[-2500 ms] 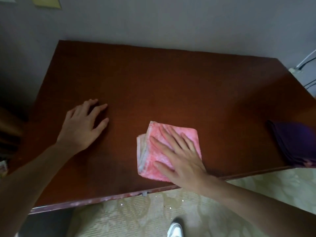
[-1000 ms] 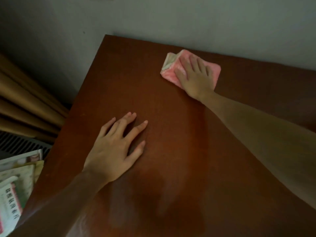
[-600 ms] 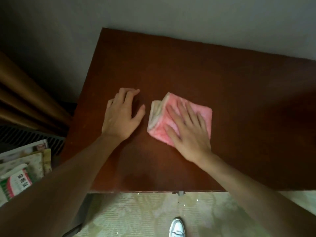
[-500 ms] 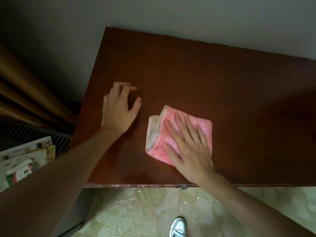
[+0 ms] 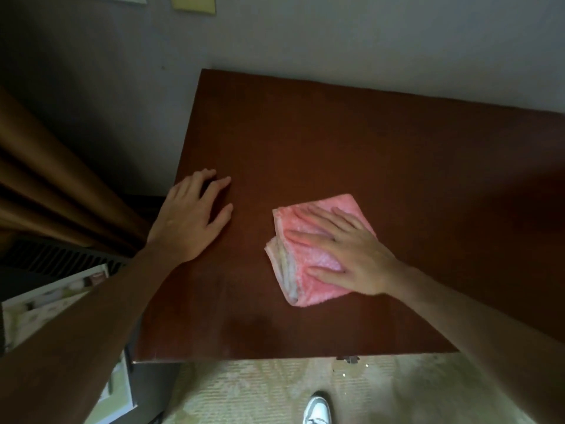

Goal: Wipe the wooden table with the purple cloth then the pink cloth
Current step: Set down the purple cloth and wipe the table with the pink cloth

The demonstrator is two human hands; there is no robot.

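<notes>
The folded pink cloth lies on the dark wooden table, a little left of the middle and toward the near edge. My right hand presses flat on top of it, fingers spread and pointing left. My left hand rests palm down on the bare wood near the table's left edge, fingers apart, holding nothing. The purple cloth is out of view.
The table's back edge meets a grey wall. Brown curtains hang to the left, with papers or magazines on the floor below. A patterned carpet and a white shoe show beneath the near edge.
My right hand swept the pink cloth from the far edge back toward the near side, and now the cloth sits slightly further right with my fingers turned leftward. My left hand stays near the left edge.
</notes>
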